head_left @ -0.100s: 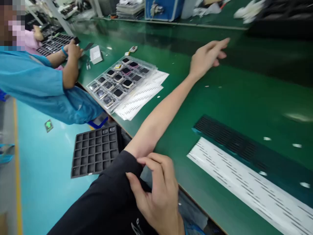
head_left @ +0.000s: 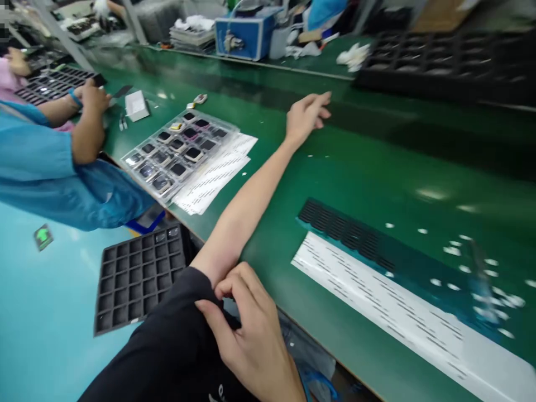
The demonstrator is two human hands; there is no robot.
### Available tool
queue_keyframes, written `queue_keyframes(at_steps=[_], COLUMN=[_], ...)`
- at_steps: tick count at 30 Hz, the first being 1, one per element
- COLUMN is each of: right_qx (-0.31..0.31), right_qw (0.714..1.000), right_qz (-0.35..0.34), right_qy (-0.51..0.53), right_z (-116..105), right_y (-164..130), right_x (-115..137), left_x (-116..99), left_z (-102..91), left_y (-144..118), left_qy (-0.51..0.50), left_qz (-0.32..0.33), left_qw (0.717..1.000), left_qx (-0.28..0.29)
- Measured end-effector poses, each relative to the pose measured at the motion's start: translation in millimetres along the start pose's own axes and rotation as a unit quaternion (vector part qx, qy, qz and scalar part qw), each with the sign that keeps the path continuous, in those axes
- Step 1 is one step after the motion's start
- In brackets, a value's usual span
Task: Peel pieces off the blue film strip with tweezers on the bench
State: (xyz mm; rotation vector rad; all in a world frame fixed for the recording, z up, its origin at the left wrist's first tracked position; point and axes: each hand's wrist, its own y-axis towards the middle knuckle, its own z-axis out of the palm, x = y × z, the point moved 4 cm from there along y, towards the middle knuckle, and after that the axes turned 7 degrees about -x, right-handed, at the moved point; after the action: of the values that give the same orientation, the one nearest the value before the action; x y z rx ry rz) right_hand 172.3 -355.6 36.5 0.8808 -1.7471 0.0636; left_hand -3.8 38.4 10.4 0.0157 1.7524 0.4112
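My left arm reaches out over the green table (head_left: 268, 240). At its end my left hand (head_left: 307, 118) is held above the tabletop, fingers stretched out and nothing in it. A black sleeve (head_left: 167, 329) is pushed up to the elbow. My right hand (head_left: 251, 329) is at that elbow, thumb and fingers closed on the sleeve near its hem. Under the forearm, to the left, lie white printed sheets (head_left: 218, 176) partly beneath a clear tray (head_left: 167, 198) of watch-like pieces with dark faces. To the right are a long white label strip (head_left: 377, 304) and a dark slotted strip (head_left: 343, 229).
White bits (head_left: 454, 251) are scattered on the right. A black compartment tray (head_left: 138, 279) sits below the table edge. At left works a co-worker in a blue top (head_left: 37, 162). A blue box (head_left: 245, 36) and a large black tray (head_left: 444, 84) stand at the back.
The view has swung to the right, so things appear farther left and more of the right side shows. Both hands keep much the same pose, the right one still at the sleeve.
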Motion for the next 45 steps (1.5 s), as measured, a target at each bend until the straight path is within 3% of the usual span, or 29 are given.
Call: queue_keyframes(at_steps=[3,5,6,11,14,16,19,22,24,27,30,34,40,42,45], right_qx=[0.013,-0.040,-0.049,-0.032,0.009,0.028,0.006,-0.053,-0.076,-0.063,-0.022,0.034,0.029,0.007,-0.022], right_qw=[1.000,0.997,0.994,0.986,0.980,0.974,0.954,0.896,0.849,0.812,0.816,0.838,0.846,0.845,0.847], right_qz=[0.022,0.005,0.001,-0.014,-0.030,-0.027,0.041,0.151,0.215,0.258,0.252,0.221,0.178,0.165,0.140], right_qy=[-0.018,-0.072,-0.099,-0.163,-0.198,-0.224,-0.298,-0.414,-0.477,-0.520,-0.519,-0.498,-0.503,-0.509,-0.512], right_z=[-0.8,0.5,4.6,23.2,5.2,-27.7,-108.0,-203.3,-255.5,-299.5,-311.5,-312.6,-316.5,-317.3,-319.1], right_y=[8.5,17.3,21.9,35.2,27.4,18.9,13.9,23.0,31.8,42.4,50.0,57.6,48.9,41.4,32.9], right_x=[-8.0,-15.0,-18.9,-24.0,-14.6,-10.2,-20.9,-54.6,-82.4,-118.6,-142.7,-161.4,-174.5,-176.3,-178.6], left_x=[-1.0,-9.6,-16.6,-50.6,-61.0,-64.2,-67.6,-71.8,-75.3,-81.4,-87.8,-95.8,-104.9,-105.2,-103.1], left_z=[-0.7,-6.4,-7.6,-9.9,-6.8,-1.3,14.0,32.8,43.1,49.7,49.0,51.8,72.9,76.6,75.5], left_y=[0.0,-11.2,-18.8,-66.4,-99.4,-123.1,-158.0,-182.9,-191.2,-195.4,-199.7,-213.2,-243.8,-248.9,-244.9], left_qy=[0.010,0.087,0.104,0.153,0.188,0.213,0.242,0.262,0.278,0.305,0.319,0.310,0.266,0.264,0.274], left_qz=[-0.020,-0.041,-0.037,0.032,0.089,0.128,0.189,0.234,0.256,0.287,0.320,0.354,0.438,0.445,0.421], left_qw=[0.994,0.975,0.970,0.971,0.971,0.966,0.951,0.929,0.915,0.896,0.875,0.847,0.766,0.760,0.785], left_qx=[-0.105,-0.201,-0.215,-0.179,-0.121,-0.069,0.035,0.114,0.141,0.150,0.174,0.249,0.388,0.393,0.362])
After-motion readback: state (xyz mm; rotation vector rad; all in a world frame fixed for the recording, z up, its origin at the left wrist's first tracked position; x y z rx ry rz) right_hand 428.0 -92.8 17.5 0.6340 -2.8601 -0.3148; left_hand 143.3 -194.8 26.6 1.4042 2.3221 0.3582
